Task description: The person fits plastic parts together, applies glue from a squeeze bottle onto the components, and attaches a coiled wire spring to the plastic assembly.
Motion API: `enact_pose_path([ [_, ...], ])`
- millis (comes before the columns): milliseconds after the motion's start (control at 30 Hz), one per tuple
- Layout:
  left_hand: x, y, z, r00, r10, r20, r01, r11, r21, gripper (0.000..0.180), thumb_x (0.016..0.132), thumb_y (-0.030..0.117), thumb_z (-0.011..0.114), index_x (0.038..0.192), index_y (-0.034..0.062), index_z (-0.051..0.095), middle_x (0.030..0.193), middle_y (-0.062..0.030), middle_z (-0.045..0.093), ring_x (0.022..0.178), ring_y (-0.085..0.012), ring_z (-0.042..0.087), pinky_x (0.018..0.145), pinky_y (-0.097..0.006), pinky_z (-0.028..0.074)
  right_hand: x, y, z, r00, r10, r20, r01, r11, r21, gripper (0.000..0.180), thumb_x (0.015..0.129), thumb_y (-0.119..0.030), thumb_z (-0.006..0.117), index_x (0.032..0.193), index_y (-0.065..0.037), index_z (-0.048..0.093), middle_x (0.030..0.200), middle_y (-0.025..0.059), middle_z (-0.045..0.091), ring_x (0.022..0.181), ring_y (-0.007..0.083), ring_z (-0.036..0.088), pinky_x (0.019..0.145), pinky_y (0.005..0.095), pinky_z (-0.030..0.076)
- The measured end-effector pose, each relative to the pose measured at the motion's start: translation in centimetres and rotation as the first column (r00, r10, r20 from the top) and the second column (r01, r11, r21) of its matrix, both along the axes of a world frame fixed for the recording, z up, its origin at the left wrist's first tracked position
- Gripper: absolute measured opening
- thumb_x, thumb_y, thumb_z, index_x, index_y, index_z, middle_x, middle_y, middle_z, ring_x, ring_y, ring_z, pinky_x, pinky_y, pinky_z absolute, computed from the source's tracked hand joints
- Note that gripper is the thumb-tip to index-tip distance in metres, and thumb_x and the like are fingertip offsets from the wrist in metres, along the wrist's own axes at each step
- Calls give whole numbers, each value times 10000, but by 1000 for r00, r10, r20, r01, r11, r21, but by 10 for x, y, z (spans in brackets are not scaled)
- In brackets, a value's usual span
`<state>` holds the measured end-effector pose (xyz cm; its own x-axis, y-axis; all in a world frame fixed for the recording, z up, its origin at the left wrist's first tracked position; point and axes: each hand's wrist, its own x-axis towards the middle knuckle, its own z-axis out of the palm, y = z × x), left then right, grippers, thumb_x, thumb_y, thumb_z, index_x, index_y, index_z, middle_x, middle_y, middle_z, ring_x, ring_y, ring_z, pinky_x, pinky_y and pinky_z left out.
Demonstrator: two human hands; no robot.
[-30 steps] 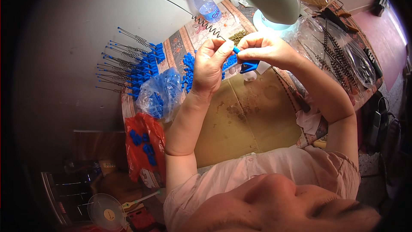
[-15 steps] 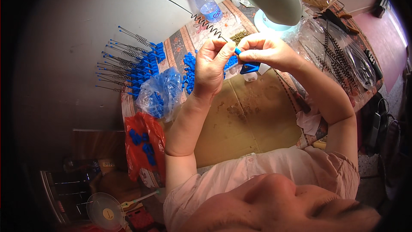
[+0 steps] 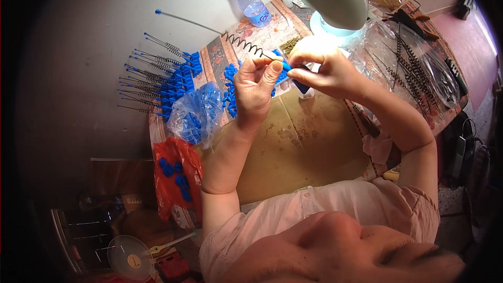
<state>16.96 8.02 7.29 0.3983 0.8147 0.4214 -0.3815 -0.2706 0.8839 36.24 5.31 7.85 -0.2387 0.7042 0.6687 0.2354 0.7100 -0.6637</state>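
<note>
My left hand pinches the lower end of a black coiled wire between thumb and fingers. The wire runs up to the left from the hand, with a straight stretch and a small blue tip. Close against it, my right hand is closed on a blue plastic piece, which meets the wire's end. My fingers hide the joint. A dark blue flat part shows under the right fingers. Loose blue caps lie in a heap beside my left hand.
Similar blue-based coiled wires stand in rows at the left. A clear bag, a red bag and a water bottle surround the work spot. Brass-coloured pins lie behind my hands, under a lamp. More black coils lie right.
The coiled wire has tilted lower, its blue tip moving left and down. My right hand has turned, and the dark blue part under it now shows less. Both hands keep their grip.
</note>
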Motion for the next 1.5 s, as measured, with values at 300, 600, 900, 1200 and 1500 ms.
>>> enact_pose_path([
  [300,5,-6,-7,994,108,1,-107,984,145,143,943,70,681,1062,3,639,1011,-66,703,935,-111,635,871,-272,502,-8,-11,7,848,-499,176,344,773,532,118,757,-150,699,725,-104,594,780,12,593,816,219,608,906,452,416],
  [600,3,-6,-13,992,127,-10,-121,962,243,177,951,78,668,1108,0,641,1087,-49,642,1032,-134,595,956,-306,458,-10,-16,6,748,-630,207,357,645,675,83,743,-177,639,732,-108,594,777,3,560,850,183,617,957,474,395],
  [900,4,-7,-16,990,140,14,-138,946,294,153,934,88,679,1062,8,658,1085,-74,610,1053,-167,563,972,-323,419,-12,-22,6,729,-651,210,331,605,724,81,746,-179,634,758,-100,631,805,10,572,877,170,625,1006,496,385],
  [1200,-4,-4,-4,989,130,-63,-97,919,381,186,944,150,686,1043,-7,667,1099,-84,596,1025,-169,575,935,-322,461,-14,-17,6,792,-588,163,350,657,668,75,765,-159,644,738,-108,595,794,3,573,859,168,633,1008,499,397],
  [1500,-13,2,7,934,264,-241,-69,795,603,212,963,235,661,1014,29,670,971,-103,636,942,-222,621,843,-335,505,-15,-17,7,835,-527,158,325,704,632,136,767,-137,689,712,-109,567,784,7,577,816,174,623,1011,501,402],
])
